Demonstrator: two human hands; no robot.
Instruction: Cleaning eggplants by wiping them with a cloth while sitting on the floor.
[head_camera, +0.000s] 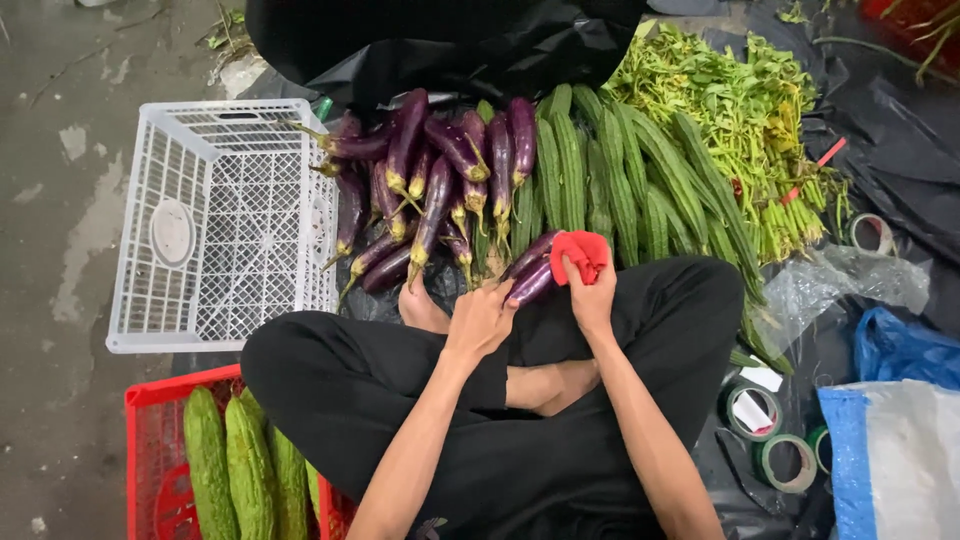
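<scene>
Left hand (482, 318) grips aubergines (530, 270) — right hand (592, 295) presses red cloth (581, 253) on them.

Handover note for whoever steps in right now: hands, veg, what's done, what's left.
Left hand: grips two purple eggplants by their lower ends, over the lap.
Right hand: presses a red cloth against the upper end of the same eggplants.
Eggplant pile lies on black sheeting ahead, ridged gourds beside it, leafy greens further right.
White crate on the left holds no produce; red crate holds bitter gourds.
Tape rolls by the right knee.
Done: cannot tell how many are wiped. Left: the pile looks untouched.
</scene>
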